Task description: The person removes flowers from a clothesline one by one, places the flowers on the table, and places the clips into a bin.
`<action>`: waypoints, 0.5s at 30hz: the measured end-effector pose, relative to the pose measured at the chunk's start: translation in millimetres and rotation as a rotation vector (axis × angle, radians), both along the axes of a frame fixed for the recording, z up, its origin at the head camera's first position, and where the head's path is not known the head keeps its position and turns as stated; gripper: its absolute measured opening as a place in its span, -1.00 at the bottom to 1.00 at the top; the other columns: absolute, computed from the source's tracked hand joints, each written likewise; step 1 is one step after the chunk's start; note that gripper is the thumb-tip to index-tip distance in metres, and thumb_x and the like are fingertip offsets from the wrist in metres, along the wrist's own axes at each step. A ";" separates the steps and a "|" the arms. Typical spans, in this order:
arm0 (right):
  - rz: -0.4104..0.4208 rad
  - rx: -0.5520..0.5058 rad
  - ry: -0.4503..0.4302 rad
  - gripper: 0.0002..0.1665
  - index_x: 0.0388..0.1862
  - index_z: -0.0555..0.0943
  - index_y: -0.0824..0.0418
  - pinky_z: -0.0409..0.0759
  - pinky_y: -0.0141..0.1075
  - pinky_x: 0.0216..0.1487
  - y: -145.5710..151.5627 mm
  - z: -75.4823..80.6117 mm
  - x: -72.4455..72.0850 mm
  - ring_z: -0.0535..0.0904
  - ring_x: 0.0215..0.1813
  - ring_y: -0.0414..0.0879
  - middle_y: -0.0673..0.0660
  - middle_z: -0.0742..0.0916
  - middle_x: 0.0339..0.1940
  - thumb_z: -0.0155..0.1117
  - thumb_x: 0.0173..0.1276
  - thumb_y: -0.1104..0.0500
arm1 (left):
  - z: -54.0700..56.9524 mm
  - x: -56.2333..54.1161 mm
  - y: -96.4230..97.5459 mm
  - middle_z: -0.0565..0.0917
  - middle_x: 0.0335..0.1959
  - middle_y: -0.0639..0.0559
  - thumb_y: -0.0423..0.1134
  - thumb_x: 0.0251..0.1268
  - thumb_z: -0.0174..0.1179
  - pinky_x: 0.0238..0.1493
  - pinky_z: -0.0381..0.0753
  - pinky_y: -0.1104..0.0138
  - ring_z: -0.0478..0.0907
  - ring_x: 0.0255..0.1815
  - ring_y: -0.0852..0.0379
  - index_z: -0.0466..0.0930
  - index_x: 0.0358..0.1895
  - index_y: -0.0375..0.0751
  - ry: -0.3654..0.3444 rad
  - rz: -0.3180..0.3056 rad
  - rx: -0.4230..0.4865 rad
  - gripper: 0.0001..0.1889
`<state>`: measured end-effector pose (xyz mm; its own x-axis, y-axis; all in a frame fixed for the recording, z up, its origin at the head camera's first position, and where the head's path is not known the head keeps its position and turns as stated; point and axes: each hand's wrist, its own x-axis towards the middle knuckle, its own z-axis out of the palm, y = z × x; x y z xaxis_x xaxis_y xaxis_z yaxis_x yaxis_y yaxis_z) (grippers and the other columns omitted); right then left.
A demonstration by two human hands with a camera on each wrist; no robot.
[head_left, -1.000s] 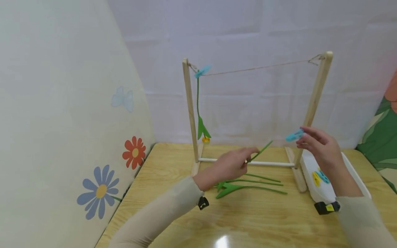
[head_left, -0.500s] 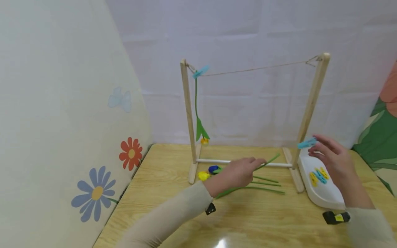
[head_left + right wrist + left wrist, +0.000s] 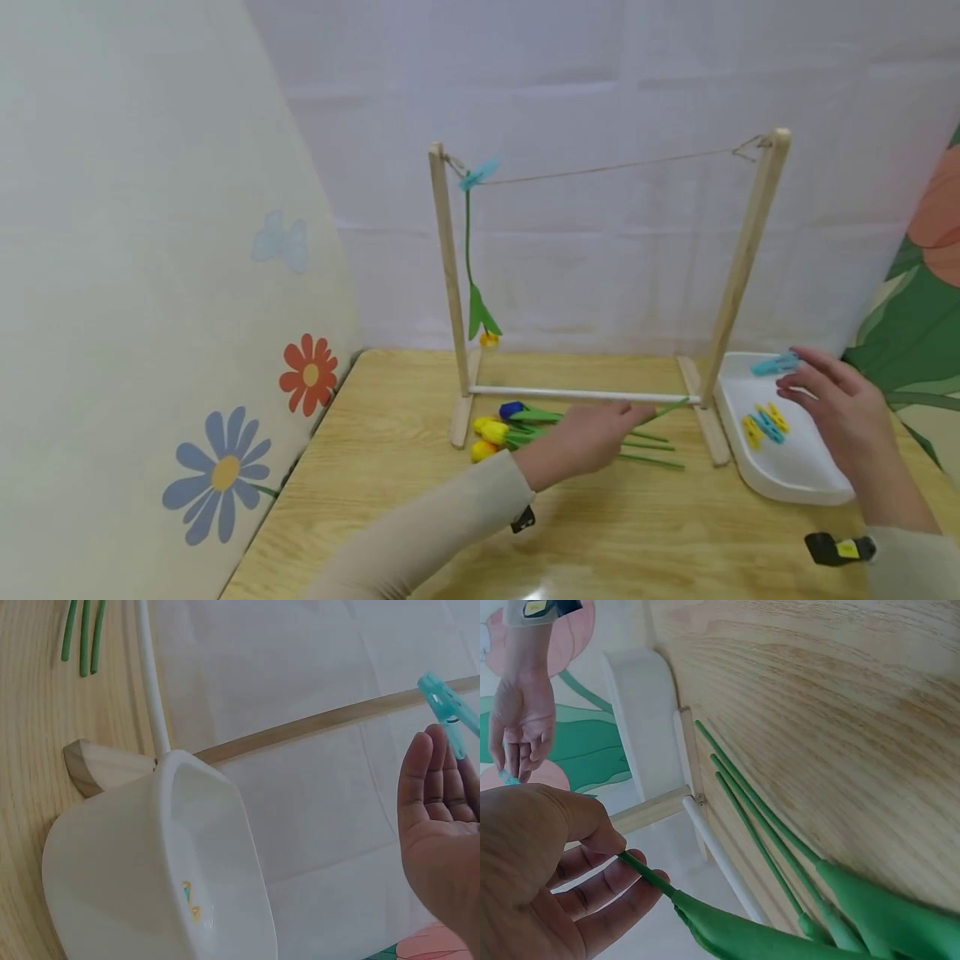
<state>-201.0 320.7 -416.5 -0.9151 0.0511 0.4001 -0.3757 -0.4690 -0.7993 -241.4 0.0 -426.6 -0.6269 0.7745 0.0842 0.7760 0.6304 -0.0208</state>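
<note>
My left hand (image 3: 588, 442) pinches the green stem (image 3: 646, 874) of an artificial tulip between thumb and fingers. Its leaf shows in the left wrist view; which flower head belongs to it I cannot tell. Under that hand lie more tulips, with yellow, orange and blue heads (image 3: 512, 410) to the left and stems (image 3: 742, 802) to the right. Over the white tray (image 3: 798, 487), my right hand (image 3: 851, 417) holds a light blue clothespin (image 3: 442, 701) at the fingertips. Another blue clothespin (image 3: 478, 175) clips a tulip (image 3: 483, 312) head-down on the string.
A wooden frame with left post (image 3: 447, 267) and right post (image 3: 746, 258) carries the string (image 3: 600, 170) across its top. A white bar (image 3: 585, 393) joins its feet. Yellow and blue clothespins (image 3: 767, 423) lie in the tray. A painted panel (image 3: 300, 375) borders the table's left side.
My left hand has moved right and down with the tulip stem, uncovering the flower heads. My right hand has moved right and down with the clothespin, over the tray. The head view has shifted slightly.
</note>
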 end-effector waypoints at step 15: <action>-0.250 0.352 -0.239 -0.74 0.00 0.67 -0.10 0.66 -0.55 -0.22 33.9 -33.4 8.6 0.71 -0.25 -0.31 -0.17 0.75 -0.24 0.22 0.51 0.24 | -26.6 -5.6 9.0 0.63 0.12 0.18 -0.35 0.47 0.15 -0.58 0.38 0.56 0.60 -0.01 0.24 0.31 0.50 0.21 0.066 -0.002 -0.102 -0.39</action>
